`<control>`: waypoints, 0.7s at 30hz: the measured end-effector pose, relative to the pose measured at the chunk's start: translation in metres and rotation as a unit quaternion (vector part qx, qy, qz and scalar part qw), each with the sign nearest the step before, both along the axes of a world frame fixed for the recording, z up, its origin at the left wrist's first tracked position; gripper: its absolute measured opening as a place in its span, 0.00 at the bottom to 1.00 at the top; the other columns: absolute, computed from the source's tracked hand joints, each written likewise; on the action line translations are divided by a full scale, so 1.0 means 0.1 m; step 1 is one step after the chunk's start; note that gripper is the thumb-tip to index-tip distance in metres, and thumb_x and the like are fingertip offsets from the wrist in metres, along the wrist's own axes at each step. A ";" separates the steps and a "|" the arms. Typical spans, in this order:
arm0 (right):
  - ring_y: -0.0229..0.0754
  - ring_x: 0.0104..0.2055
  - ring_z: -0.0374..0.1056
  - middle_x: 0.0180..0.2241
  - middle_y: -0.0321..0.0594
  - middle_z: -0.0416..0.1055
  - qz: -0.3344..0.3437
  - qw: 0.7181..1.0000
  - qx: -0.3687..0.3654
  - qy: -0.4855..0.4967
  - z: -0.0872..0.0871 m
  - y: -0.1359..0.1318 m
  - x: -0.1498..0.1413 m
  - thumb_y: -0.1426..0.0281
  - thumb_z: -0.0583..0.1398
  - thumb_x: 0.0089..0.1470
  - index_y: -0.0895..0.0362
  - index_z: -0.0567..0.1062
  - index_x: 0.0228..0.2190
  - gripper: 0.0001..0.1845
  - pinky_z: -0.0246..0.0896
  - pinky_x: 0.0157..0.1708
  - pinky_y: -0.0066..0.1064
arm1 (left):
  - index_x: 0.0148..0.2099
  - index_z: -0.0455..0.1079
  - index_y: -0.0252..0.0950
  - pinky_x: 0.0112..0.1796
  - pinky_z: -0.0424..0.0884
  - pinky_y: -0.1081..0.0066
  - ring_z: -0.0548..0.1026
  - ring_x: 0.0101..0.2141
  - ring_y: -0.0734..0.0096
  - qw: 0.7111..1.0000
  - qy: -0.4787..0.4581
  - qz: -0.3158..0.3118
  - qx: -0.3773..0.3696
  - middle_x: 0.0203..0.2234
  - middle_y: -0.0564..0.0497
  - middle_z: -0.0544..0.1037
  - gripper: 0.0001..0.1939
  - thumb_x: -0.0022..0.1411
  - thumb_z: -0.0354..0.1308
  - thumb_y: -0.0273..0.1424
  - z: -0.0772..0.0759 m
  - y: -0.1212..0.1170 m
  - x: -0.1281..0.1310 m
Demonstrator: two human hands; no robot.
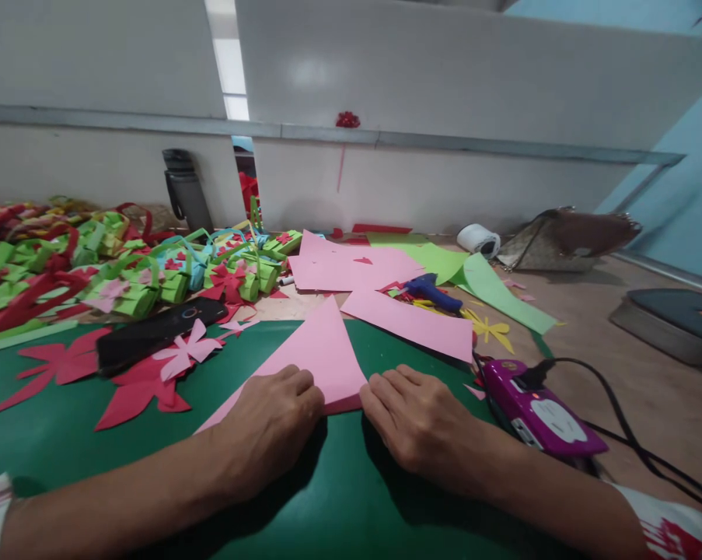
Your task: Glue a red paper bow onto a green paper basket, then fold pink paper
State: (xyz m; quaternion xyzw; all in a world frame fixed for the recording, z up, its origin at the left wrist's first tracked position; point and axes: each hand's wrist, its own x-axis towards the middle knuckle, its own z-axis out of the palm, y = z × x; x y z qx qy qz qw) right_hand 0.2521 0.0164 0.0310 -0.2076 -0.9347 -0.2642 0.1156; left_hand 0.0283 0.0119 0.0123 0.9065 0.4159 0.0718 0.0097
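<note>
A pink paper sheet [327, 350] lies on the green table mat [304, 498], its near edge turned up in a narrow fold. My left hand [286, 412] has its fingers curled over the left part of that edge. At the right corner, my right hand [412, 416] grips the same sheet with bent fingers. Both hands are closed, and their fingertips are partly hidden. Just beyond lie a pink paper strip [414, 323] and a larger pink sheet [351, 264]. A blue glue gun [435, 292] rests to the right of them.
Left are red paper flowers [146, 389], a black phone [161, 334] and many small green paper baskets [176, 280]. Behind them stands a grey bottle [186, 190]. On the right are a purple power strip [543, 404] with cables, green paper [496, 292], a handbag [566, 241] and a dark case [671, 323].
</note>
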 end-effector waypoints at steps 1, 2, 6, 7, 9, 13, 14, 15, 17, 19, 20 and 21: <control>0.43 0.24 0.63 0.23 0.42 0.68 0.002 1.000 0.001 0.018 0.01 0.00 0.01 0.82 0.49 0.58 0.62 0.71 0.29 0.13 0.54 0.26 0.36 | 0.30 0.66 0.36 0.25 0.60 0.71 0.67 0.26 0.68 1.000 -0.008 0.002 0.007 0.26 0.50 0.71 0.12 0.64 0.46 0.22 -0.01 0.01 -0.01; 0.43 0.25 0.64 0.24 0.43 0.69 0.001 0.999 -0.005 0.043 0.02 0.02 0.02 0.83 0.49 0.58 0.63 0.72 0.31 0.13 0.56 0.27 0.36 | 0.30 0.66 0.36 0.25 0.60 0.71 0.66 0.26 0.68 1.000 -0.019 0.006 0.013 0.26 0.50 0.71 0.12 0.63 0.45 0.21 -0.03 0.03 -0.03; 0.44 0.33 0.70 0.30 0.46 0.73 -0.006 0.984 -0.034 0.175 0.04 0.10 0.09 0.79 0.49 0.62 0.66 0.71 0.39 0.11 0.64 0.33 0.34 | 0.31 0.63 0.36 0.24 0.57 0.71 0.64 0.24 0.69 0.994 -0.092 0.050 0.036 0.24 0.51 0.69 0.12 0.63 0.41 0.22 0.00 0.11 -0.11; 0.44 0.36 0.70 0.32 0.48 0.74 -0.006 0.979 -0.036 0.202 0.05 0.12 0.11 0.76 0.50 0.63 0.66 0.71 0.41 0.11 0.65 0.35 0.34 | 0.31 0.62 0.37 0.24 0.57 0.71 0.64 0.23 0.70 0.990 -0.119 0.066 0.041 0.23 0.52 0.68 0.12 0.64 0.40 0.23 0.03 0.12 -0.14; 0.45 0.39 0.70 0.36 0.51 0.74 0.008 0.971 -0.041 0.235 0.06 0.14 0.13 0.69 0.52 0.64 0.68 0.69 0.43 0.14 0.67 0.39 0.36 | 0.32 0.61 0.37 0.25 0.58 0.71 0.63 0.21 0.71 0.978 -0.181 0.095 0.051 0.21 0.54 0.66 0.12 0.66 0.39 0.26 0.12 0.13 -0.17; 0.51 0.46 0.68 0.40 0.55 0.74 0.069 0.972 -0.007 0.225 0.04 0.10 0.08 0.57 0.53 0.62 0.68 0.69 0.45 0.25 0.65 0.45 0.43 | 0.34 0.59 0.38 0.26 0.61 0.73 0.62 0.22 0.73 0.938 -0.309 0.151 0.051 0.22 0.57 0.63 0.11 0.68 0.40 0.33 0.35 0.10 -0.21; 0.52 0.46 0.68 0.40 0.55 0.74 0.080 0.973 0.004 0.219 0.03 0.08 0.06 0.54 0.52 0.62 0.68 0.69 0.45 0.28 0.64 0.46 0.46 | 0.34 0.59 0.39 0.25 0.61 0.74 0.62 0.22 0.73 0.925 -0.338 0.168 0.046 0.22 0.57 0.62 0.11 0.68 0.41 0.35 0.40 0.09 -0.21; 0.53 0.46 0.69 0.39 0.55 0.74 0.086 0.973 0.011 0.214 0.02 0.05 0.04 0.50 0.51 0.61 0.68 0.69 0.45 0.31 0.63 0.47 0.48 | 0.33 0.58 0.39 0.24 0.61 0.74 0.61 0.21 0.73 0.912 -0.365 0.186 0.038 0.21 0.58 0.61 0.12 0.68 0.41 0.36 0.44 0.10 -0.22; 0.55 0.46 0.69 0.39 0.55 0.75 0.094 0.975 0.016 0.201 0.00 0.00 0.02 0.46 0.49 0.59 0.67 0.70 0.44 0.35 0.61 0.48 0.52 | 0.33 0.58 0.39 0.21 0.59 0.75 0.59 0.19 0.74 0.885 -0.411 0.219 0.015 0.20 0.59 0.58 0.12 0.67 0.42 0.39 0.47 0.12 -0.24; 0.55 0.47 0.69 0.40 0.54 0.75 0.090 0.980 0.024 0.175 -0.01 -0.06 0.01 0.51 0.52 0.61 0.66 0.71 0.45 0.29 0.58 0.51 0.54 | 0.32 0.57 0.39 0.19 0.59 0.76 0.58 0.18 0.75 0.861 -0.447 0.244 -0.015 0.19 0.60 0.57 0.13 0.65 0.42 0.41 0.47 0.16 -0.26; 0.55 0.47 0.69 0.41 0.54 0.75 0.085 0.983 0.031 0.159 -0.01 -0.08 0.01 0.56 0.53 0.62 0.65 0.71 0.45 0.24 0.57 0.51 0.55 | 0.32 0.56 0.39 0.19 0.60 0.76 0.59 0.18 0.75 0.850 -0.460 0.253 -0.031 0.19 0.60 0.58 0.13 0.65 0.42 0.41 0.46 0.17 -0.26; 0.54 0.48 0.69 0.42 0.54 0.75 0.077 0.986 0.039 0.146 -0.01 -0.10 0.01 0.64 0.53 0.63 0.65 0.71 0.46 0.18 0.56 0.52 0.55 | 0.32 0.56 0.39 0.20 0.62 0.75 0.61 0.18 0.74 0.842 -0.471 0.259 -0.046 0.19 0.59 0.60 0.13 0.64 0.41 0.41 0.44 0.18 -0.27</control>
